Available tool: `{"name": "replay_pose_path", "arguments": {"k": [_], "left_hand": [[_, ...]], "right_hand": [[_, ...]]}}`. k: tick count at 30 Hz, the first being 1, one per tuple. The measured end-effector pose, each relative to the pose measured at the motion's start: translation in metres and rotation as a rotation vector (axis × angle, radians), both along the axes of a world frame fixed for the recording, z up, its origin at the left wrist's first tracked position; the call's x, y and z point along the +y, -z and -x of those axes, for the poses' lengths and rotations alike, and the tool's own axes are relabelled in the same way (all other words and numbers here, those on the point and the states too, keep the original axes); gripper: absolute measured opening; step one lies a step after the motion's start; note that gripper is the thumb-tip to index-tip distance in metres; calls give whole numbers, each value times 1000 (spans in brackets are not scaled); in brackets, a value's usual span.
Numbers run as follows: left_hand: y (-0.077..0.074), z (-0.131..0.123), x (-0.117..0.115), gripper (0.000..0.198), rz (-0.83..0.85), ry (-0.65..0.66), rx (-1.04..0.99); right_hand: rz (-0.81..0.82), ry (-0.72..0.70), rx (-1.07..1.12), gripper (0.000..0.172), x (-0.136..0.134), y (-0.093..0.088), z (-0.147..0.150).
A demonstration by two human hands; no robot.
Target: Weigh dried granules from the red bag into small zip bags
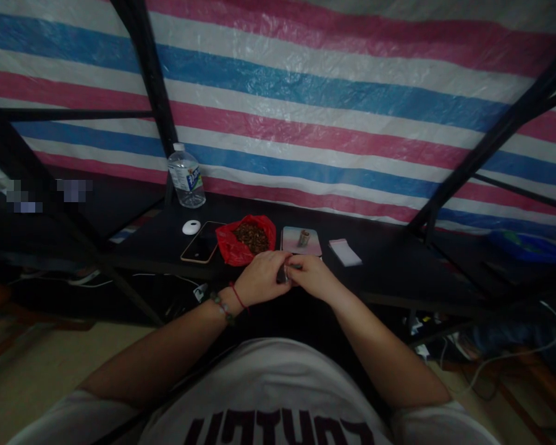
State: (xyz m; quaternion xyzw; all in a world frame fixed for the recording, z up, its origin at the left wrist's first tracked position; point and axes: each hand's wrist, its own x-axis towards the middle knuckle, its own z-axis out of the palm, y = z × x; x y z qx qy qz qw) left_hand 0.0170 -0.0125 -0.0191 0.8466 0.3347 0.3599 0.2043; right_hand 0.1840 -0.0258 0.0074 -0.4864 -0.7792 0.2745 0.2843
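Note:
My left hand (264, 277) and my right hand (314, 275) meet at the table's front edge, with fingertips touching. Both are closed in a pinch around something small and pale that I cannot make out. Just beyond the left hand lies an open red plastic bag (228, 242) with loose brown bits (252, 237) in it. Past the fingers, a small brownish cylinder (304, 237) stands on a flat pastel square (291, 241). To the right of it lies a white pad of paper (346, 253).
On the black table (389, 266), a phone (201, 243), a white rounded object (191, 227) and a clear plastic bottle (188, 179) stand to the left. Dark metal posts (152, 74) frame the space before a striped sheet (306, 93). A blue tray (528, 247) lies far right.

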Motion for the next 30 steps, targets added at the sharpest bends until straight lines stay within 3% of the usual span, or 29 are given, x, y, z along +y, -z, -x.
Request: {"name": "replay_pose_path", "arguments": {"k": [2,4,6,9,12,18,24,27,30], "left_hand": [[0,6,6,63,43,54,-94],[1,12,15,75,160,86,-270],[3,17,23,65,418,118,-498],[8,20,31,49,853,201,-712],[10,19,32,38,1008,173,-813],[6,16,30,43,1011,238,-870],[3,9,28,42,737,95,-952],[6,8,31,46,686,83,-905],[8,10,33,44,526,-21,-799]], "right_hand": [[61,-21,64,17,0,-2,-6],[171,-71,157,27,0,-4,-12],[242,-121,230,34,0,-5,-20],[179,-133,270,34,4,-5,-30],[126,-98,285,30,8,-5,-37],[138,-72,393,30,13,-6,-42],[138,-72,441,36,16,-6,-42],[152,-38,452,39,18,-5,-43],[171,-7,455,42,22,-2,-45]]}}
